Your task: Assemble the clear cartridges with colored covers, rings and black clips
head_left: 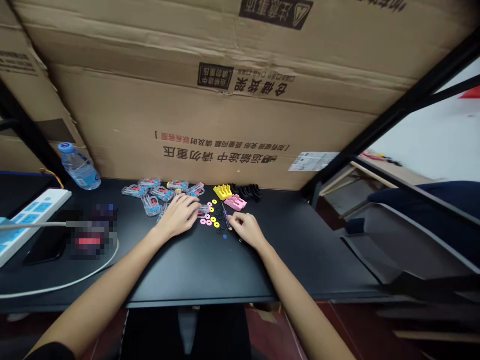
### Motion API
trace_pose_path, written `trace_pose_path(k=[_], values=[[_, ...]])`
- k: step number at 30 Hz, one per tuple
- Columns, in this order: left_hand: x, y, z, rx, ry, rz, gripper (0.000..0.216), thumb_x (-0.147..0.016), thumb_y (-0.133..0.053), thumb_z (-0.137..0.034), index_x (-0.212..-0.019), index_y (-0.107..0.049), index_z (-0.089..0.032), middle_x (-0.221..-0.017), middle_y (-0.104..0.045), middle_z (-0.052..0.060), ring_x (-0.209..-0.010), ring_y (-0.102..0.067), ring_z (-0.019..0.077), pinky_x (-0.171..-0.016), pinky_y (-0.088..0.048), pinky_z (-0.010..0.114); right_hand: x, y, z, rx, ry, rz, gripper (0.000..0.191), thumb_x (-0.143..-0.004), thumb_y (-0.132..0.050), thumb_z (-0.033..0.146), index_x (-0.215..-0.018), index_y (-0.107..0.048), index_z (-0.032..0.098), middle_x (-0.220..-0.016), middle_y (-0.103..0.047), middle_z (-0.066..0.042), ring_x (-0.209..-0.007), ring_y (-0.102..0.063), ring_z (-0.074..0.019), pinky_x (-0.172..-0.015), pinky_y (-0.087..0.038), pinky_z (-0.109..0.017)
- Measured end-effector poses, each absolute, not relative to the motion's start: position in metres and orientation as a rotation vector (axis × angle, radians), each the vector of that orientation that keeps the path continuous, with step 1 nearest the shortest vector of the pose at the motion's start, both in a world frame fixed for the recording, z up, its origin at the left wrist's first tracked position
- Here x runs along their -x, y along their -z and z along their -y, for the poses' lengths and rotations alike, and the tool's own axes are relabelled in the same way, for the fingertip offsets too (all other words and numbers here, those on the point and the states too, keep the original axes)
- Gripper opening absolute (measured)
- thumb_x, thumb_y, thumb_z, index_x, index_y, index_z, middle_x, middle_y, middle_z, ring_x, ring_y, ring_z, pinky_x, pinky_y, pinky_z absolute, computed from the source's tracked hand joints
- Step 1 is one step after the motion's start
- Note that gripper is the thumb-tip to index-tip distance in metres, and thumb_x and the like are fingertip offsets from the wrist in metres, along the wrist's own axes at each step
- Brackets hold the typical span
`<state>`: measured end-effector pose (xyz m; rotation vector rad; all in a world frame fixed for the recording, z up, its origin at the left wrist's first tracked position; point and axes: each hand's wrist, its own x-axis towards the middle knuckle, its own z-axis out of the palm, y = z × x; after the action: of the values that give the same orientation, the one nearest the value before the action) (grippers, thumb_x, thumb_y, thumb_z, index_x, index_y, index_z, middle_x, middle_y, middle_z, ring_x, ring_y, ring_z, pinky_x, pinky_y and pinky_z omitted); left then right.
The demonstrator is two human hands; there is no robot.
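Observation:
My left hand (pixel 179 215) rests on the table with its fingers curved. Between its thumb and fingertips, a clear plastic piece with a pink bit (pixel 203 211) sticks out to the right. Several similar clear pieces (pixel 151 205) with blue and red parts lie left of and behind that hand. My right hand (pixel 246 229) is closed around the near end of a small screwdriver (pixel 225 216), whose thin shaft points away from me. Small pink, yellow and black rings (pixel 213 219) lie scattered between the hands. What the lower fingers of each hand touch is hidden.
Behind my right hand are yellow (pixel 223 192), pink (pixel 235 202) and black molded parts (pixel 250 192). A water bottle (pixel 80 167), a white power strip (pixel 33 220) and a dark phone (pixel 52 240) are at the left. Cardboard (pixel 225 115) walls the table's back; a chair (pixel 431 225) stands right.

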<state>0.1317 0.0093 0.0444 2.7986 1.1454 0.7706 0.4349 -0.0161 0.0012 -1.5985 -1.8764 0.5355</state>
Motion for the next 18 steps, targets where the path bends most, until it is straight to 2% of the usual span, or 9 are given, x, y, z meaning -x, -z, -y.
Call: trace_pose_path(k=[4,7,11,15,18], values=[[-0.121,-0.032,-0.012,-2.759,-0.757,-1.149,0.029,-0.108,-0.059,-0.034,-0.132,-0.071,-0.022,-0.151,-0.068,0.011,-0.136,-0.064,0.0308,-0.123,-0.042,0.054,-0.435,-0.002,0.016,1.578,-0.534,1.842,0.048,-0.100,-0.056,0.051,-0.062,-0.056,0.022,-0.055,-0.053,0.002,-0.055,-0.043,-0.0142,-0.057,-0.031,-0.030],[-0.113,-0.029,-0.009,-2.771,-0.687,-1.128,0.035,-0.106,-0.064,-0.035,-0.138,-0.067,-0.021,-0.152,-0.068,0.012,-0.138,-0.063,0.0317,-0.122,-0.043,0.053,-0.434,-0.003,0.015,1.576,-0.549,1.858,0.048,-0.100,-0.057,0.050,-0.061,-0.054,0.022,-0.055,-0.050,0.002,-0.055,-0.042,-0.0138,-0.058,-0.031,-0.030],[-0.113,-0.029,-0.010,-2.733,-0.672,-1.151,0.025,-0.105,-0.064,-0.031,-0.128,-0.067,-0.021,-0.147,-0.070,0.011,-0.134,-0.065,0.0303,-0.122,-0.043,0.051,-0.435,-0.003,0.014,1.553,-0.534,1.772,0.048,-0.099,-0.059,0.052,-0.062,-0.052,0.022,-0.055,-0.045,0.003,-0.055,-0.039,-0.0135,-0.057,-0.030,-0.031],[-0.114,-0.028,-0.011,-2.710,-0.704,-1.147,0.017,-0.106,-0.062,-0.031,-0.120,-0.065,-0.022,-0.136,-0.074,0.010,-0.130,-0.066,0.0298,-0.124,-0.041,0.053,-0.442,-0.003,0.009,1.550,-0.311,1.473,0.042,-0.100,-0.056,0.050,-0.069,-0.056,0.022,-0.064,-0.052,0.000,-0.061,-0.045,-0.0161,-0.061,-0.037,-0.031],[-0.114,-0.026,-0.010,-2.694,-0.730,-1.156,0.018,-0.107,-0.059,-0.034,-0.121,-0.064,-0.023,-0.133,-0.074,0.011,-0.129,-0.065,0.0308,-0.123,-0.041,0.055,-0.449,-0.003,0.004,1.561,-0.198,1.395,0.028,-0.098,-0.060,0.046,-0.086,-0.065,0.022,-0.077,-0.062,-0.002,-0.067,-0.051,-0.0180,-0.064,-0.044,-0.031]])
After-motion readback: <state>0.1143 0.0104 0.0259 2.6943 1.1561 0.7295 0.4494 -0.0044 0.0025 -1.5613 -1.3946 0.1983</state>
